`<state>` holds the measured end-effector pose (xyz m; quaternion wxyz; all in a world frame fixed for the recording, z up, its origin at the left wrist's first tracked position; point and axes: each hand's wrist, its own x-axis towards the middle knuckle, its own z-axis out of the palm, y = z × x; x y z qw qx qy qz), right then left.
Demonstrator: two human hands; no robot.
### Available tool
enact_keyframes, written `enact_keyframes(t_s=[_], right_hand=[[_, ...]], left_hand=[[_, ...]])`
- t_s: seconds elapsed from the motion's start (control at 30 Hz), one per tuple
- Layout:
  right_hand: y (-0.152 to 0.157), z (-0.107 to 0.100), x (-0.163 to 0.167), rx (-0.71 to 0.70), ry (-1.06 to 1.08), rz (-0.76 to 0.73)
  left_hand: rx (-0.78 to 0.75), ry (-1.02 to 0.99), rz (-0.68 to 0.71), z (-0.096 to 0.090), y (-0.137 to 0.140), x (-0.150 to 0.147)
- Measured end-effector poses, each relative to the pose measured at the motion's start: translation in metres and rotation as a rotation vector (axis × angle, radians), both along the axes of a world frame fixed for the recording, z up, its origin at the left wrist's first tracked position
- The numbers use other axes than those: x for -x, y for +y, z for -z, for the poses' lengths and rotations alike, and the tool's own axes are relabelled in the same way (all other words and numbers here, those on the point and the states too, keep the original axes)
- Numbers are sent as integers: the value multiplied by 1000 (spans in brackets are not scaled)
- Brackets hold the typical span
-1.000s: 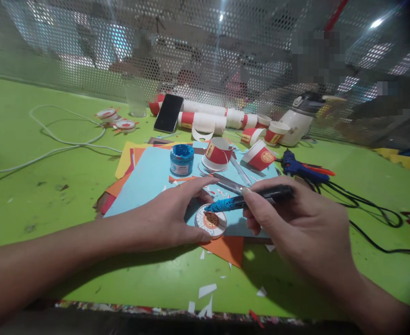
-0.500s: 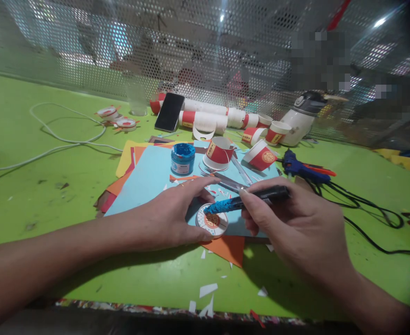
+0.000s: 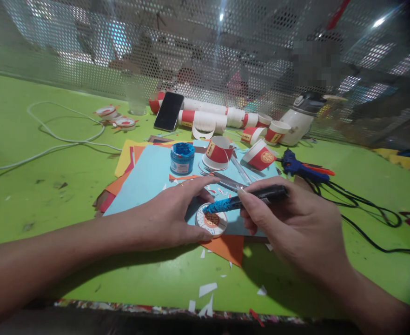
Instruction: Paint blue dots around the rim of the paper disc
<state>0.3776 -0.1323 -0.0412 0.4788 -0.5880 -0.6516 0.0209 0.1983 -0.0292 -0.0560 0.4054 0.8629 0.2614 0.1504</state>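
Note:
A round white paper disc (image 3: pixel 219 227) with an orange emblem and small blue dots lies on light blue paper (image 3: pixel 140 179). My left hand (image 3: pixel 177 211) steadies it, thumb on the near edge and fingers curved round the far side. Between the thumb and fingers of my right hand (image 3: pixel 288 223) is a black marker pen (image 3: pixel 267 195), its front end caked in blue paint. That painted tip meets the disc's upper left, or hovers just over it; I cannot tell which. Just behind stands an open jar of blue paint (image 3: pixel 181 160).
Red-and-white paper cups (image 3: pixel 217 156) stand and lie behind the disc, near scissors (image 3: pixel 228 181). A blue glue gun (image 3: pixel 300 167) with a black cord lies right. Farther back are a phone (image 3: pixel 169 111), paper-cup tubes (image 3: pixel 205 121) and a white jug (image 3: pixel 299 123). Paper scraps (image 3: pixel 208 289) litter the front.
The view has shifted very slightly. Both hands, the marker pen and the disc keep nearly the same places.

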Motion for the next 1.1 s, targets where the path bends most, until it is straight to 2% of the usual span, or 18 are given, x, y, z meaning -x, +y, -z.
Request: enact_keyframes(t_s=[0.53,0.77,1.1], right_hand=[[-1,2,2,14,15,-14],[-2,0,-4,-46,67,48],[2,3,-3,-40,-16,42]], left_hand=[[35,0,-7,2,0,0],[30,27,-30,3,0,1],[-11,-3,1,3,0,1]])
